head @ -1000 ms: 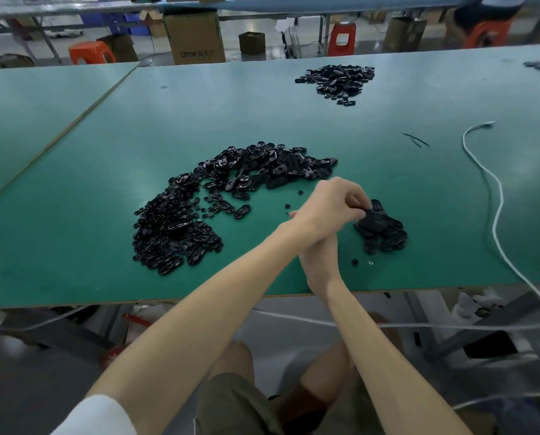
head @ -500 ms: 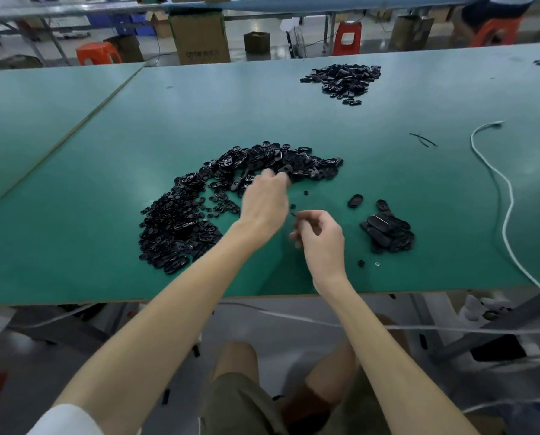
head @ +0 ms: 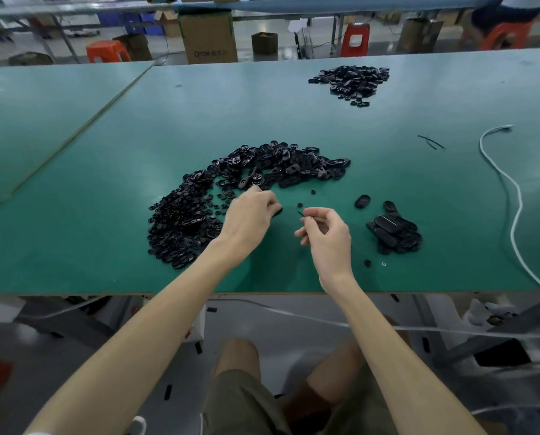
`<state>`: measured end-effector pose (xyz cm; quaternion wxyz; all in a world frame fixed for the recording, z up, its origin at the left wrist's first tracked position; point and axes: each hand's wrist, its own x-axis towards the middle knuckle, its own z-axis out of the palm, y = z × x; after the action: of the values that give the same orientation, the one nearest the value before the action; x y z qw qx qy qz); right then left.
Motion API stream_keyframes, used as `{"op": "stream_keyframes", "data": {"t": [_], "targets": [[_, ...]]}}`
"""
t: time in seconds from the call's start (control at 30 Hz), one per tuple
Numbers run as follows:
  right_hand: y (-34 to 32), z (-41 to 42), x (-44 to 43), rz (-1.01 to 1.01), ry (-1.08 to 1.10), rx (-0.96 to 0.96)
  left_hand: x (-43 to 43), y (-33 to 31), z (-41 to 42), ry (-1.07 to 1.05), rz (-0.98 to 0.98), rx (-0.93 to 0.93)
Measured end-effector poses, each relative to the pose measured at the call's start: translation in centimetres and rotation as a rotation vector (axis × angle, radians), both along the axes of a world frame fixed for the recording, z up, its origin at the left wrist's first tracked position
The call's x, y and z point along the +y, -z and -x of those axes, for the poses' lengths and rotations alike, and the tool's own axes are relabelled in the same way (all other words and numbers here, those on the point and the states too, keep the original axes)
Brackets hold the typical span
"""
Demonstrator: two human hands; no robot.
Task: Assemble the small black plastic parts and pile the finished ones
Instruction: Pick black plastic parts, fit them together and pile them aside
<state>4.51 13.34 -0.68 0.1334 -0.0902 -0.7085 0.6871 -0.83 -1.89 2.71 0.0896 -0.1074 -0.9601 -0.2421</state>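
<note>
Green surfacing covers the worktop (head: 89, 199), and a person seated at its near edge stretches both bare forearms over it. The left hand (head: 249, 215) hovers at the inner side of a large crescent heap (head: 187, 224) of loose black plastic parts. Its fingers are curled under and clamp a black part (head: 277, 211), of which only a dark edge shows past the fingertips. Just beside it, across a narrow gap, the right hand (head: 326, 235) is raised with the palm turned inward. Its thumb and forefinger pinch a thin black sliver (head: 300, 213) that points toward the left hand, and the other fingers are loosely bent.

To the right of this hand sits the small pile (head: 394, 235) of stacked oval pieces, close to the near edge of the worktop. A single oval piece (head: 362, 201) lies alone between that pile and the far arm of the crescent. A few tiny rings (head: 367, 263) lie by the pile's near side. Well apart, toward the far edge, lies a second heap (head: 350, 80) of black parts.

A white cable (head: 513, 202) snakes along the right side and drops over the near edge. Beyond the worktop stand a cardboard box (head: 207, 36) and orange stools (head: 107, 51). Below, the person's knees and olive shorts (head: 240, 400) show.
</note>
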Motion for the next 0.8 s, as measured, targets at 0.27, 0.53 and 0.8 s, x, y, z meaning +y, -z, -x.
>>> {"op": "stream_keyframes", "data": {"t": [0.27,0.53,0.8], "targets": [[0.1,-0.1,-0.1,-0.046,-0.080,0.024,-0.4,-0.2,-0.9,0.031,-0.545,-0.264],[0.1,-0.1,-0.3,-0.062,-0.096,0.014,-7.0,-0.8,1.1,-0.225,0.229,-0.032],[0.1,-0.1,-0.2,-0.077,-0.083,0.006,-7.5,0.3,1.4,-0.184,0.365,0.074]]}}
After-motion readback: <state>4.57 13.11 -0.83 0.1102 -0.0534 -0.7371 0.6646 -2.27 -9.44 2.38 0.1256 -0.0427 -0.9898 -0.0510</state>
